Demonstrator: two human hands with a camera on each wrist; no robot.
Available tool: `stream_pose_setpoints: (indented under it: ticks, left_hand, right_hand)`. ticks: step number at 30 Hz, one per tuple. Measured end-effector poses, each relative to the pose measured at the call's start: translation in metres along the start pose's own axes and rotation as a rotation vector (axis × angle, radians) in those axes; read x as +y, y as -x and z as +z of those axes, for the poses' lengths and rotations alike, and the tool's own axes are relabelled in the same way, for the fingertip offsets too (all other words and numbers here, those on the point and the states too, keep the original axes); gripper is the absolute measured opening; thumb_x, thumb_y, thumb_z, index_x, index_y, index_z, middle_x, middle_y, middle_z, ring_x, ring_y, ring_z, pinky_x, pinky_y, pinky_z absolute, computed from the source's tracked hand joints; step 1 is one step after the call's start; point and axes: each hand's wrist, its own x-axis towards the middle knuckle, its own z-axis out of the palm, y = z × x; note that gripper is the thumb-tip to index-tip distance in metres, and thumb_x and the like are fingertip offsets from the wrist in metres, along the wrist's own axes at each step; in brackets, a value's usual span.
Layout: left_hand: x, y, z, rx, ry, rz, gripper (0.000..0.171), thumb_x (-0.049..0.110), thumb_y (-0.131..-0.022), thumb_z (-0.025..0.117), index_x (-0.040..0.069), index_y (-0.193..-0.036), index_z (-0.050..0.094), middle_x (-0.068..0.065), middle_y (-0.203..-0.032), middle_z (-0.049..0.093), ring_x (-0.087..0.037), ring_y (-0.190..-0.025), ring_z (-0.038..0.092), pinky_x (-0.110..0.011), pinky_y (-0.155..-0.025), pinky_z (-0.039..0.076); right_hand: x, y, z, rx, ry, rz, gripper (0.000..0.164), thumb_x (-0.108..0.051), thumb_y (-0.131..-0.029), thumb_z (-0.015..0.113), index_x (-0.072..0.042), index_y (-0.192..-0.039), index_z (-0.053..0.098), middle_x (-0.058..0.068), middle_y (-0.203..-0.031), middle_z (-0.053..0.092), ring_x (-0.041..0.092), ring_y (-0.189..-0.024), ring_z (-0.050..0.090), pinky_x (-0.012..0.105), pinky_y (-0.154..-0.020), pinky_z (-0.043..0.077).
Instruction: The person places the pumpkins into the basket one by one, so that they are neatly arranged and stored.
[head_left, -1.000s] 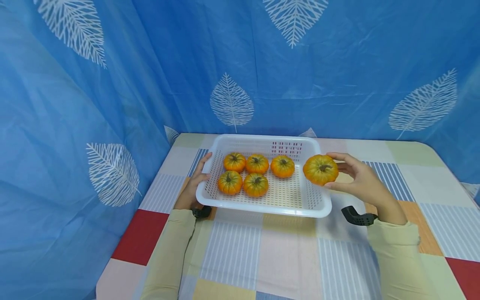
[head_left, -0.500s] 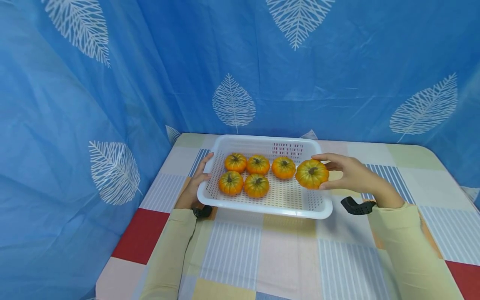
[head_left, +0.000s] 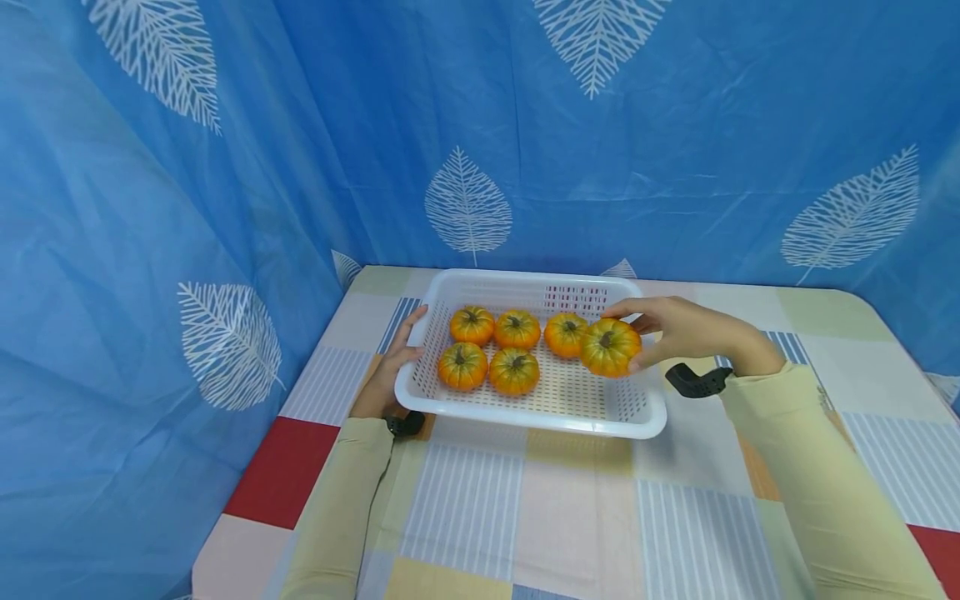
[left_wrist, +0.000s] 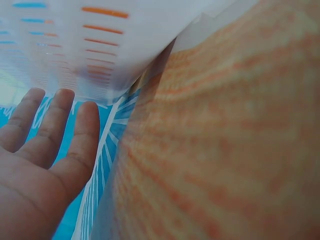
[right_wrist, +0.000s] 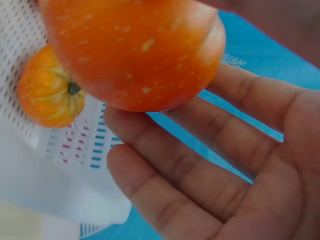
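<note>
My right hand [head_left: 686, 329] holds a small orange pumpkin [head_left: 611, 348] above the right part of a white plastic basket [head_left: 528, 420]. In the right wrist view the fingers [right_wrist: 185, 165] reach under the orange pumpkin [right_wrist: 135, 55]; part of the grip is cut off by the frame's top. Several similar pumpkins [head_left: 513, 371] sit in the basket, mostly toward its left; the nearest one [head_left: 566, 335] is partly covered by the held pumpkin. At the basket's left end is my left hand [head_left: 388, 371]. Its fingers [left_wrist: 85, 135] are extended beside the slotted basket wall [left_wrist: 130, 30] in the left wrist view.
A patchwork-patterned cloth [head_left: 465, 500] covers the table beneath the basket. Blue curtains [head_left: 660, 150] with white leaf prints hang behind the table and along its left side. Each wrist wears a black band [head_left: 697, 382].
My right hand has carried the pumpkin leftward, from over the basket's right rim to over its inside, beside another pumpkin. The left hand stays at the basket's left end.
</note>
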Motion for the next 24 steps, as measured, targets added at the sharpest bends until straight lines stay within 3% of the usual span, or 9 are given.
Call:
stream_pose_setpoints:
  ticks: [9, 18, 24]
  left_hand:
    - [0.001, 0.001, 0.0, -0.011, -0.006, 0.001, 0.083, 0.012, -0.098, 0.038, 0.013, -0.172, 0.001, -0.016, -0.181, -0.003, -0.047, -0.156, 0.014, -0.074, -0.123, 0.019]
    - [0.0, 0.0, 0.0, -0.01, 0.008, 0.003, 0.083, 0.012, -0.098, 0.038, 0.012, -0.172, 0.001, -0.017, -0.18, -0.003, -0.049, -0.157, 0.014, -0.077, -0.122, 0.019]
    - [-0.003, -0.001, -0.001, -0.019, 0.07, 0.028, 0.081, 0.009, -0.096, 0.038, 0.018, -0.172, 0.011, -0.018, -0.18, -0.005, -0.046, -0.158, 0.008, -0.072, -0.124, 0.014]
  right_hand:
    - [-0.001, -0.026, -0.003, -0.114, -0.101, 0.002, 0.071, 0.0, -0.087, 0.087, 0.012, -0.149, 0.053, 0.033, -0.149, 0.054, 0.046, -0.124, 0.066, 0.061, -0.111, 0.049]
    - [0.009, -0.047, 0.001, -0.203, -0.148, 0.049, 0.074, -0.003, -0.086, 0.089, 0.013, -0.149, 0.052, 0.032, -0.149, 0.054, 0.047, -0.128, 0.06, 0.059, -0.11, 0.051]
    - [0.011, -0.056, 0.003, -0.275, -0.144, 0.095, 0.077, -0.005, -0.086, 0.09, 0.011, -0.15, 0.051, 0.034, -0.145, 0.052, 0.048, -0.129, 0.058, 0.06, -0.112, 0.049]
